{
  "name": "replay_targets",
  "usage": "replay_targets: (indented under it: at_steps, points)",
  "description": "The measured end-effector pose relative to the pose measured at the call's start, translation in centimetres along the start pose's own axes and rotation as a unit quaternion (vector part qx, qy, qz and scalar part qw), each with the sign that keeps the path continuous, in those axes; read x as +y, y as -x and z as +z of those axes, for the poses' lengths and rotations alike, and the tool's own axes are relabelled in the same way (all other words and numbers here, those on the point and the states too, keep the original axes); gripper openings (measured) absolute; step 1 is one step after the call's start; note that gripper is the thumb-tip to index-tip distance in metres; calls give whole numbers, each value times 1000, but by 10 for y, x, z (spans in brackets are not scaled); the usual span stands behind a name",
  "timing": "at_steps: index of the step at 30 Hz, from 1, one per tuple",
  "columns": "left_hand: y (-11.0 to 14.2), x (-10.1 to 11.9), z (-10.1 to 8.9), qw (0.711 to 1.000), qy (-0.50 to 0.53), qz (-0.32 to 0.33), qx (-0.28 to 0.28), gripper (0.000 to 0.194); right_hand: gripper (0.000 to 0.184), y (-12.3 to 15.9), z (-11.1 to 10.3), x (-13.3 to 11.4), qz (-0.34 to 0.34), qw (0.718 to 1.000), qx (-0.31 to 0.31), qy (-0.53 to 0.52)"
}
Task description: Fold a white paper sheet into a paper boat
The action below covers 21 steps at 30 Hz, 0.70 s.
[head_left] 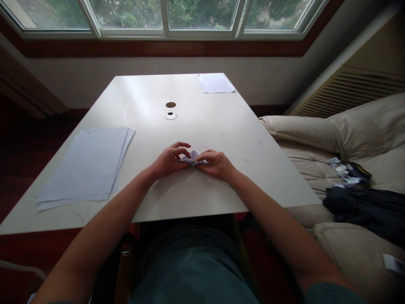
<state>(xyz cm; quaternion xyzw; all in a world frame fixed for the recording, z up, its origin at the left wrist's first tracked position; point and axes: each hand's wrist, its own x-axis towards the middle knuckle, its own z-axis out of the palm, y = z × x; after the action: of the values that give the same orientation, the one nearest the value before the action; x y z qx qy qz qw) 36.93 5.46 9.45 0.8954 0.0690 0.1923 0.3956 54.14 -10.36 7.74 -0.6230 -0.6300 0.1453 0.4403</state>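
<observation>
A small piece of folded white paper (193, 156), with a pointed peak in its middle, is held between my two hands just above the table. My left hand (172, 160) grips its left end, thumb below and fingers curved over, the index finger lifted a little. My right hand (215, 164) pinches the right end between thumb and fingers. Parts of the folded paper are hidden behind the fingertips, so its full shape does not show.
Loose white sheets (87, 164) lie stacked on the left of the white table (152, 190). Another few papers (217, 83) rest at the far right corner. Two round holes, one with a grommet (171, 115), sit mid-table. A beige sofa (303, 131) with dark cloth (363, 209) stands right.
</observation>
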Motion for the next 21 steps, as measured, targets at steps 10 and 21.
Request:
replay_targets:
  at_steps: [10, 21]
  points:
    - [-2, 5, 5, 1000, -19, 7, 6, 19, 17, 1, 2, 2, 19, 999, 15, -28]
    - [-2, 6, 4, 997, -73, 12, 20, 15, 19, -2, 5, -3, 47, 999, 13, -7]
